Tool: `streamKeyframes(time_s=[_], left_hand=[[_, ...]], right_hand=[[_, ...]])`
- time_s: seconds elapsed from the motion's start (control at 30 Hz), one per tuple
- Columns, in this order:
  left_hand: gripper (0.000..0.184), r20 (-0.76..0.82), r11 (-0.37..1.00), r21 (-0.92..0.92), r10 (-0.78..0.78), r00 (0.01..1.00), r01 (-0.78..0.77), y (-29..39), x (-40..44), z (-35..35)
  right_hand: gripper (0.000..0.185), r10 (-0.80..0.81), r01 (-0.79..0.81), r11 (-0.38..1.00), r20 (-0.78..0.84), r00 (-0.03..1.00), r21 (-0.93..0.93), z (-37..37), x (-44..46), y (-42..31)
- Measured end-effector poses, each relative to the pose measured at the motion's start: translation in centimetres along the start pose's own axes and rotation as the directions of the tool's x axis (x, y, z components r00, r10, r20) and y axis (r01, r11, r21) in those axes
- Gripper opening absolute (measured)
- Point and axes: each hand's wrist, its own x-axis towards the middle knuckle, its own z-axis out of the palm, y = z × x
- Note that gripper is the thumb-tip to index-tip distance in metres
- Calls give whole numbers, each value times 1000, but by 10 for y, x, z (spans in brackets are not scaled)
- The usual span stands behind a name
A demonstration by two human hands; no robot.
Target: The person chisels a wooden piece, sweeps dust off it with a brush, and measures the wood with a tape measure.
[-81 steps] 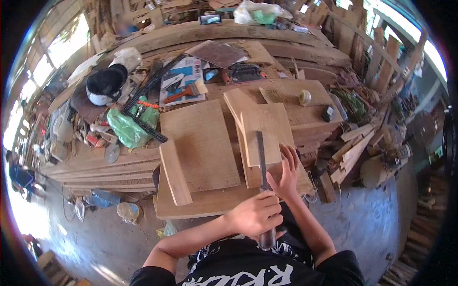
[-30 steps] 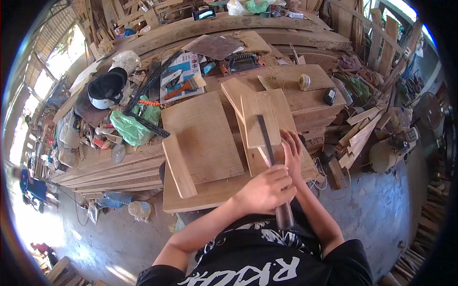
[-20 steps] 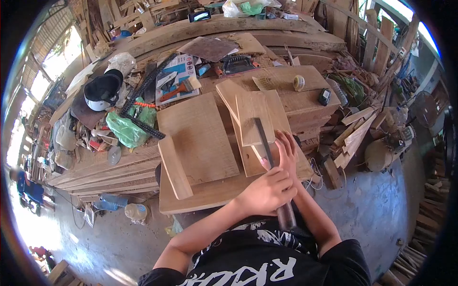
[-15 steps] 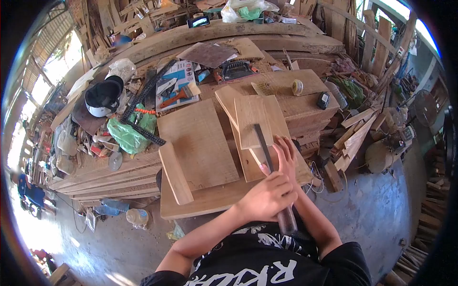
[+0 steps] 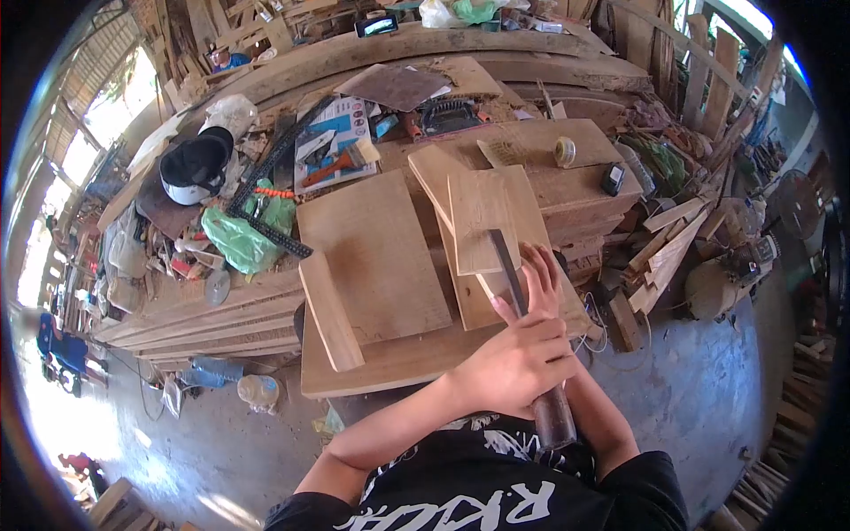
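A chisel (image 5: 509,270) with a long dark blade and a brown handle slants across the work. My left hand (image 5: 518,358) is closed around it near the handle, the butt sticking out toward my shirt. The blade's far end lies over a small light board (image 5: 480,212), which is stacked at an angle on longer boards (image 5: 469,301). My right hand (image 5: 540,288) is at the near edge of that small board, fingers stretched out and thumb apart, the blade passing close by. Whether its fingertips press on the wood cannot be made out.
Left of the stack are a wide flat board (image 5: 372,257) and a narrow wood block (image 5: 332,310). Beyond are a black metal square (image 5: 266,234), a brush (image 5: 341,161), a tape roll (image 5: 565,152) and a tape measure (image 5: 613,180). A green bag (image 5: 241,239) and a cap (image 5: 195,168) sit left.
The view has shifted slightly, so the bench appears a little higher and farther right. My left hand and the chisel have drawn slightly toward my body; the right hand keeps its spread pose.
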Motion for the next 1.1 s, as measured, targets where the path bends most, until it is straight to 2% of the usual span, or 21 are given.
streamKeyframes(time_s=[0.03,0.17,0.27,0.33,0.4,0.47,0.53,0.67,0.7,0.8,0.83,0.9,0.93,0.97,1.0,1.07,1.1], left_hand=[[33,-11,1000,-27,4,1000,-5,-1,4,-3],[36,-50,991,129,-27,998,33,-32,7,-8],[35,-44,981,191,-33,999,40,-27,-1,-5],[34,-54,994,107,-14,998,20,-12,-3,-5],[32,-58,999,28,16,998,-15,-2,-2,-11],[34,-52,999,50,25,998,-23,-9,-1,-15],[36,-67,996,85,16,998,-10,-25,-1,-15],[45,-62,985,173,27,998,-16,-33,-5,-16],[49,-76,989,142,46,996,-35,-30,-8,-12],[54,71,994,107,-10,997,2,-23,-23,4],[59,140,989,148,-41,989,20,-23,-25,5],[59,44,988,155,14,999,-20,-36,-22,1],[59,-6,986,159,49,999,-47,-46,-19,-2],[58,-46,973,219,80,996,-68,-56,-18,-6],[58,-44,981,184,68,997,-59,-60,-14,-10],[57,-26,992,118,43,999,-39,-66,-10,-21],[55,-18,995,91,52,998,-50,-61,-7,-29]], right_hand=[[71,-3,3,1000,11,1000,-6,0,1,2],[60,-67,67,996,4,998,-66,13,-2,23],[57,-88,89,993,22,996,-80,11,-2,30],[58,-46,54,992,72,996,-115,3,1,14],[60,-8,12,997,53,999,-72,1,2,4],[60,-14,20,995,57,998,-95,4,2,11],[59,-108,102,991,-54,993,-91,16,-1,24],[61,-108,107,992,-15,994,-74,9,-1,21],[63,-111,111,991,-7,994,-79,7,1,21],[74,-87,86,994,-4,996,-60,0,6,5],[70,-108,107,993,-18,994,-54,2,6,6],[61,-33,41,987,-57,998,154,25,-12,34],[58,67,-41,936,-64,996,349,63,-38,76],[55,70,-47,939,-55,996,341,63,-39,82],[52,73,-53,941,-46,996,333,63,-39,87],[49,-100,100,993,7,995,-68,12,-3,25],[51,-63,67,993,37,997,-97,7,2,16]])
